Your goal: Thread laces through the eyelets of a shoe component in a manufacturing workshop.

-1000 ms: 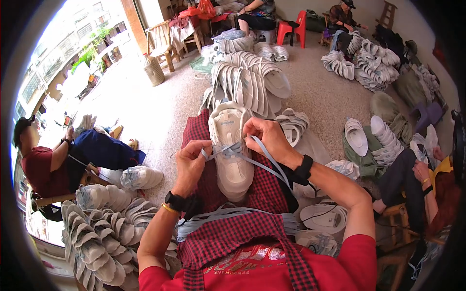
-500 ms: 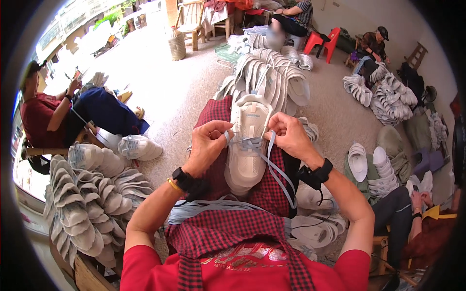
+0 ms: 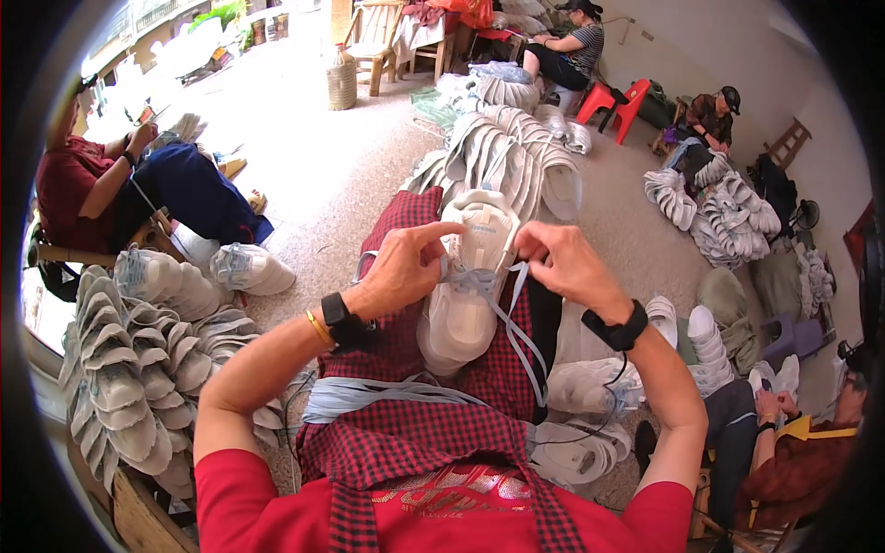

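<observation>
A pale cream shoe [image 3: 458,324] rests between my knees, toe towards me, with light blue laces [image 3: 473,281] crossing its front. At its left eyelet edge is my left hand [image 3: 406,267], index finger stretched to the tongue and the other fingers curled. What those fingers grip is hidden. On the opposite edge my right hand [image 3: 564,267] is closed, thumb and index finger pinching the shoelace [image 3: 518,318] close to the eyelets. A long loose length of it hangs below onto my checked apron [image 3: 415,441].
A bundle of blue laces [image 3: 369,398] lies across my lap. Stacked shoe uppers [image 3: 138,369] stand on my left, with another pile [image 3: 502,152] ahead. More shoes [image 3: 590,452] are by my right side. Several people sit working around the room; a red chair [image 3: 616,109] stands far right.
My left hand has turned, its index finger now reaching along the shoe's edge. The right fingers have moved up from the lace strand to the eyelet edge. The view has shifted slightly.
</observation>
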The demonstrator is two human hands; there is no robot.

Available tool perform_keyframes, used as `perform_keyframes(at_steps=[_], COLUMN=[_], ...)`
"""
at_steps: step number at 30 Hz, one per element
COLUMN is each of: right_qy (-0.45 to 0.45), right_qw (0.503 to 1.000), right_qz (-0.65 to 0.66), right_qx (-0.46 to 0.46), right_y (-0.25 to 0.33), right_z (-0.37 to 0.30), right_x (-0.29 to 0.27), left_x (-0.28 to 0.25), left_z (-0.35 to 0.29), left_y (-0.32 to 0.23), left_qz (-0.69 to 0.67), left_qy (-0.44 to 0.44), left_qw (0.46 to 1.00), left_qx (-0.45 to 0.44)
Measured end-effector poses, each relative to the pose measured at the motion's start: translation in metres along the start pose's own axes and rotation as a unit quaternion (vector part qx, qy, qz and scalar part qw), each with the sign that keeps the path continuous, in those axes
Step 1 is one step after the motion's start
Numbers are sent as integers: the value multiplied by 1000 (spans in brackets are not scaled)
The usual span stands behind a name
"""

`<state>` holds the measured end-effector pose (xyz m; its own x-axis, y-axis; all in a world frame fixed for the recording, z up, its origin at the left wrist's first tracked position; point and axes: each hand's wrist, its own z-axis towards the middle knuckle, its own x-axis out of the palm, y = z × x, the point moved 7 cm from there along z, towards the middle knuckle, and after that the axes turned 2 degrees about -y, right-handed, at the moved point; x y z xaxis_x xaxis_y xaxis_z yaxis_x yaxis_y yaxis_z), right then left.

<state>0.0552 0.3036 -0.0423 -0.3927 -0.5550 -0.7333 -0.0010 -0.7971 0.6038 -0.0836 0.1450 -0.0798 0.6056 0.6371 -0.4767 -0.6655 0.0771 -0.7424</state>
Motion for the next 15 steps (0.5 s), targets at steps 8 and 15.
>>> perform_keyframes(at_steps=[8, 15], right_qy=[7, -17], right_qw=[995, 993], right_qz=[-20, -9], right_qx=[-96, -118], right_y=[38, 44], right_z=[41, 42], right_x=[42, 58], left_x=[2, -3], left_z=[33, 33], left_y=[-12, 3], left_qz=[134, 23], left_qy=[165, 206], left_qw=[966, 958], left_qx=[145, 197])
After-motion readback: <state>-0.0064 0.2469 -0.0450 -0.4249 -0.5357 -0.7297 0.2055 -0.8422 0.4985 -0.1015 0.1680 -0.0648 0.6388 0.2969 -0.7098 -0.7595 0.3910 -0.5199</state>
